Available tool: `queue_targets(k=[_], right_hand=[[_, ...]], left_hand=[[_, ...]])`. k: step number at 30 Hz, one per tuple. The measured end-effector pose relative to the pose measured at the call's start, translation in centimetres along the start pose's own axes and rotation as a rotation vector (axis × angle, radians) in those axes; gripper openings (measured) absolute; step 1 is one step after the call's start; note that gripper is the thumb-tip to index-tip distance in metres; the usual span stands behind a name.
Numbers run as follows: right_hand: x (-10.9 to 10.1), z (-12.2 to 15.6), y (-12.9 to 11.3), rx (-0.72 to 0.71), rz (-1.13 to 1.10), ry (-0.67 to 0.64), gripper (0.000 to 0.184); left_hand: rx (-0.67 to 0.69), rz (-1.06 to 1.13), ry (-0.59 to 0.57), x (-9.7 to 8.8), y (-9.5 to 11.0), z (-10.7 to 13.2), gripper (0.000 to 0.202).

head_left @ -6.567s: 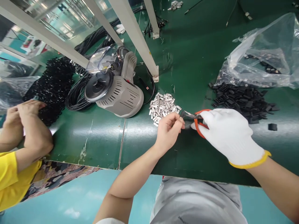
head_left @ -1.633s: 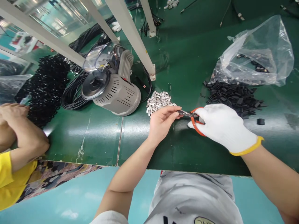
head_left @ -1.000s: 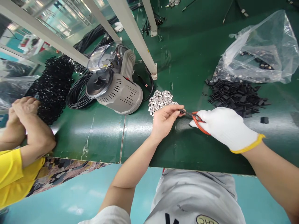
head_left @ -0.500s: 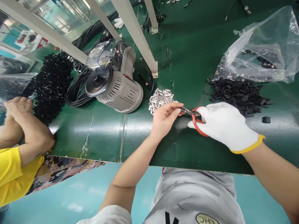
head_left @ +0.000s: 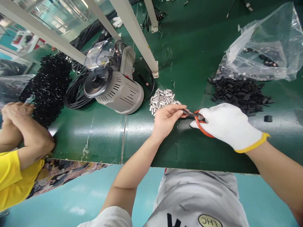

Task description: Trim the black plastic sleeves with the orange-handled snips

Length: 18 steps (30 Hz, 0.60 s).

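Note:
My right hand (head_left: 224,124), in a white glove with a yellow cuff, grips red-handled pliers (head_left: 198,123). Their dark jaws point left and meet the fingertips of my bare left hand (head_left: 167,119). Thumb and fingers of that hand are pinched together at the jaw tips; whatever small piece is between them is hidden. Just behind my left hand lies a pile of small silver metal connector pieces (head_left: 162,99). Beyond my right hand is a heap of small black rectangular pieces (head_left: 239,93).
A grey machine with a round dark top (head_left: 120,91) stands left of the silver pile. A clear plastic bag (head_left: 262,53) lies at the back right. Metal posts (head_left: 139,34) rise from the green table (head_left: 104,138). A co-worker's folded arms (head_left: 30,129) rest at the left beside black parts (head_left: 52,82).
The pliers' handles look slightly closer together in my right hand. Both hands stay in nearly the same place; the view has shifted a little.

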State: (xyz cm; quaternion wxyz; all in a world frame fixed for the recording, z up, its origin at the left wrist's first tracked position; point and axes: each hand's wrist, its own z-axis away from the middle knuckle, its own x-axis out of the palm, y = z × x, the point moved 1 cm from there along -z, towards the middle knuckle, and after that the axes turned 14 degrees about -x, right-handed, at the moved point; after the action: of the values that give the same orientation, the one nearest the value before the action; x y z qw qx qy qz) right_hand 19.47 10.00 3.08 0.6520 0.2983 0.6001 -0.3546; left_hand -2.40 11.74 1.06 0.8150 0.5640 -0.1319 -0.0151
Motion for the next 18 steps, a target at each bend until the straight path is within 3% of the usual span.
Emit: queue_targets(k=[18], right_hand=[[-0.64, 0.48, -0.66, 0.009, 0.012, -0.05, 0.065]], left_hand=[[0.012, 0.004, -0.013, 0.14, -0.03, 0.18, 0.026]])
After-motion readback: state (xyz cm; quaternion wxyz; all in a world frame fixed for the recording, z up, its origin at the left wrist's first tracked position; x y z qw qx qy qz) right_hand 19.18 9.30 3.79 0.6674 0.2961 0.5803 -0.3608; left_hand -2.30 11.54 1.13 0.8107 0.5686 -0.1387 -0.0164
